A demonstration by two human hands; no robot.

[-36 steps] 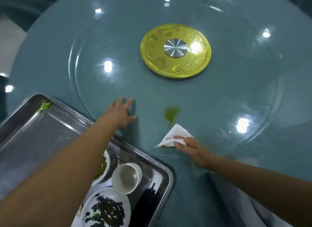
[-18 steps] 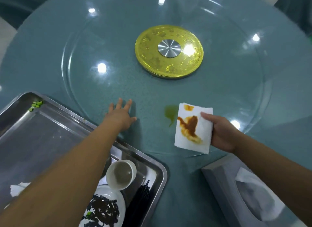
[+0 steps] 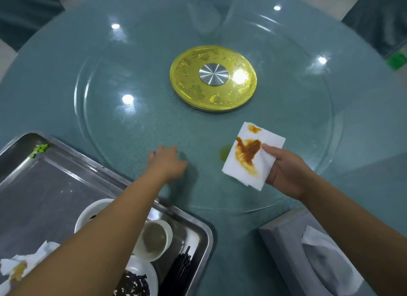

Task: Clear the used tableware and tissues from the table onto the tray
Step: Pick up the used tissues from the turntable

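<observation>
One tissue (image 3: 253, 159) in right hand (image 3: 286, 174), one tray (image 3: 44, 185)

A round teal table (image 3: 44, 86) fills the space, with a glass turntable (image 3: 136, 128) lying on it. Straight beyond the left hand (image 3: 168, 163) and right hand (image 3: 286, 174) sits its golden hub (image 3: 187, 82) with a silver cap (image 3: 213, 73). Ceiling-light glints (image 3: 127, 98) dot the glass. Dark teal chairs stand far beyond the left hand (image 3: 26, 14) and far beyond the right. Pale floor (image 3: 5, 55) shows far out to the left.
</observation>
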